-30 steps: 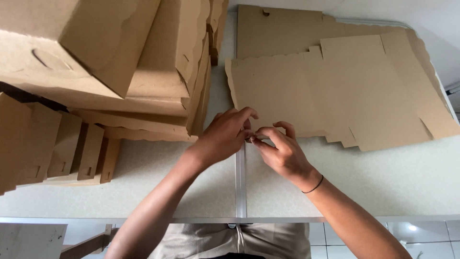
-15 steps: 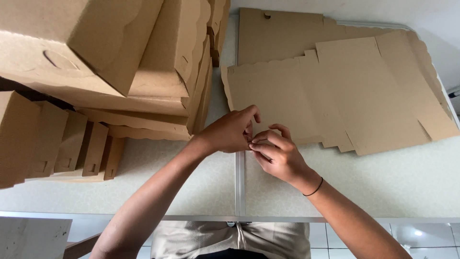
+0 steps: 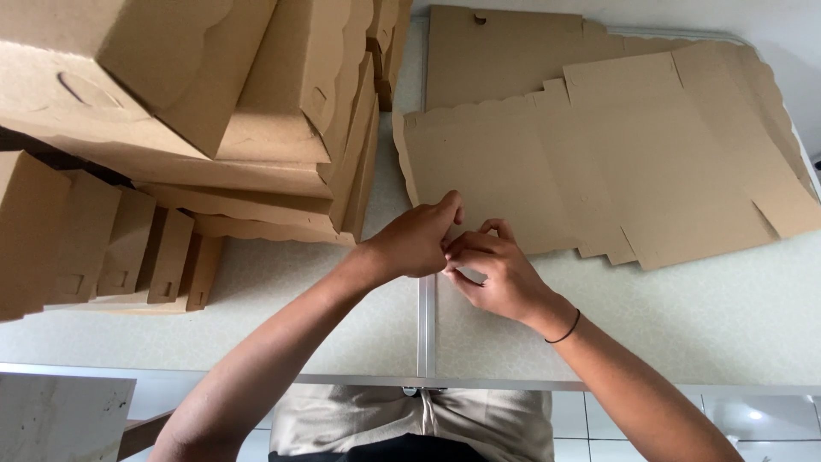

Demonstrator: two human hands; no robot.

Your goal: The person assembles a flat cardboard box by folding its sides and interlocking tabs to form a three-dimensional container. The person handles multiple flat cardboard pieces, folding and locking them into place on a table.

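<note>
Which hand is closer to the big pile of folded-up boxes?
The left hand. It sits just right of the stacked folded boxes, close to their lower corner. The right hand is farther right, beyond the left hand, by the flat cardboard sheets.

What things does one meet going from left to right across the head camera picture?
Row of small folded boxes → stack of assembled cardboard boxes → left hand → right hand → flat cardboard sheets.
</note>
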